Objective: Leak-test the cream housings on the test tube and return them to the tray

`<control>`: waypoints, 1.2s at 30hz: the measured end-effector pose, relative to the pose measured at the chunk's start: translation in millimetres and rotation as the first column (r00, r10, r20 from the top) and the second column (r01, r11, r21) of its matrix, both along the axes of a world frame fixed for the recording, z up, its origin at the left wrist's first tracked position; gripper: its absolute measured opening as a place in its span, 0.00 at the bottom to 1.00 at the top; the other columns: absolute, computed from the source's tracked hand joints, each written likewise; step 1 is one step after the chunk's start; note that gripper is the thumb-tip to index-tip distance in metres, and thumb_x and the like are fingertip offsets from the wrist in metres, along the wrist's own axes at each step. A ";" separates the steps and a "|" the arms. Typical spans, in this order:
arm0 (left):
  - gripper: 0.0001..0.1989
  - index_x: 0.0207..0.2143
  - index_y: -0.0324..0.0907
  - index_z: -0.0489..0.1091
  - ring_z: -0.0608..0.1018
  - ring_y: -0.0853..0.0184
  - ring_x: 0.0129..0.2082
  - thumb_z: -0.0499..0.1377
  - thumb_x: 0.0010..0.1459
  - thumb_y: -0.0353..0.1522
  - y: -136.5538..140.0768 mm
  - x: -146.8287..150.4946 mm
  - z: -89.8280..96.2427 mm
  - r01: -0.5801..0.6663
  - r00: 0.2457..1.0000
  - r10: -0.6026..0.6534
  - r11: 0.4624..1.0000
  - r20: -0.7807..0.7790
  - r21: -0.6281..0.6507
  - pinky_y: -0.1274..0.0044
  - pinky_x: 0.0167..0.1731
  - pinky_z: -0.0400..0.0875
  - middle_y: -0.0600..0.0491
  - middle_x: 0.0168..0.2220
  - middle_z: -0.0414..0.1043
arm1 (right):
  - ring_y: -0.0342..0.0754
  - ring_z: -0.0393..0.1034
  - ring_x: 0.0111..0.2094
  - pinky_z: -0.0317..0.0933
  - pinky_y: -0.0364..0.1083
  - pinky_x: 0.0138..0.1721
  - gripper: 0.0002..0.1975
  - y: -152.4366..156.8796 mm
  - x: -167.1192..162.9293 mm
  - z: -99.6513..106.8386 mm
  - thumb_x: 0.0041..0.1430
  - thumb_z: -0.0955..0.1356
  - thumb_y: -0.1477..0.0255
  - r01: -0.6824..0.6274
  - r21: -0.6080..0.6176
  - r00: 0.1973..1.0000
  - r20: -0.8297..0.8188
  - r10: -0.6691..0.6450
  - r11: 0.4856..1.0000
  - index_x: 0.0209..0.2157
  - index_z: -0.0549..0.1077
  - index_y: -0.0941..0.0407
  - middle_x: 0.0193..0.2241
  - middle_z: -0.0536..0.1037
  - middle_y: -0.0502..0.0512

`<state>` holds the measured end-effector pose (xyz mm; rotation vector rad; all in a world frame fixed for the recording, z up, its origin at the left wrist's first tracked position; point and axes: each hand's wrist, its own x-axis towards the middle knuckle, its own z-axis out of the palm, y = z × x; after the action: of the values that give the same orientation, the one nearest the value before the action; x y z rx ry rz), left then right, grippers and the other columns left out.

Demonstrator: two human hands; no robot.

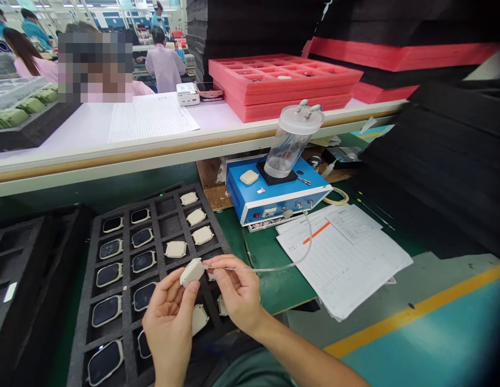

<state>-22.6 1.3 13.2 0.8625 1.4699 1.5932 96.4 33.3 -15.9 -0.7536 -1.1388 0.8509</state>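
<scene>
My left hand (169, 322) is closed around a cream watch case (192, 273), tilted, between thumb and fingers. In my right hand (239, 293), the fingers pinch the end of a thin clear tube (269, 269) against the right edge of that case. Whether the tip touches the case is hidden by the fingers. The tube curves back to a blue control box (269, 189). Beneath my hands lies a black foam tray (127, 242). Dark-screened watches (107, 310) fill its left columns, and cream watch cases (176, 249) lie in cells on the right.
A clear cylinder (288, 148) leans on the blue box beside another cream case (248, 177). Papers (346, 258) with an orange strip lie right. Pink foam trays (285, 86) sit on the shelf, black foam stacks (439, 161) at right. Several people are behind the shelf.
</scene>
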 end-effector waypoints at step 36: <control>0.13 0.47 0.37 0.79 0.81 0.50 0.54 0.65 0.67 0.38 0.0 -310.2 127.2 -0.584 0.297 -0.100 0.768 -0.950 -0.263 0.54 0.57 0.73 0.42 0.51 0.81 | 0.52 0.84 0.32 0.81 0.51 0.39 0.16 -28.8 5.0 -2.5 0.61 0.77 0.57 0.070 -0.287 0.995 0.091 -0.046 0.955 0.37 0.83 0.58 0.34 0.86 0.59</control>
<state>-332.8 1.4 140.4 1.2877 2.8958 0.5329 101.4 4.5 -18.3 -1.0685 -1.0712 0.9563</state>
